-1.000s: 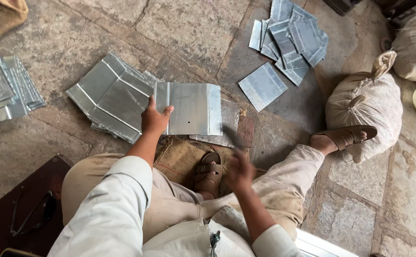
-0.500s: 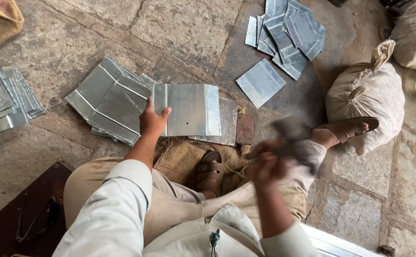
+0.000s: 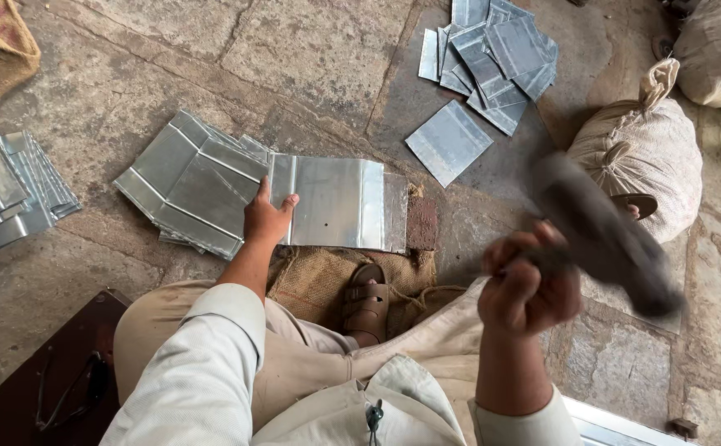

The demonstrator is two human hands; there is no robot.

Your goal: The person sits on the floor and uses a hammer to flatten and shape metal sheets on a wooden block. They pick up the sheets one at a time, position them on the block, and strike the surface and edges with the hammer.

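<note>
While left hand [image 3: 267,219] presses metal sheet [image 3: 335,202] flat, right hand [image 3: 525,289] grips raised mallet [image 3: 604,235] (blurred).

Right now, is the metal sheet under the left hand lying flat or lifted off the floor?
Flat. The metal sheet lies spread on the stone floor, the left hand pressing its near edge; its side edges look bent into narrow folds.

A stone floor [image 3: 311,49] carried piles of metal sheets [image 3: 187,186], another stack [image 3: 492,58] farther off, tied sacks [image 3: 645,153], burlap [image 3: 315,277] and a dark board [image 3: 55,376].
</note>
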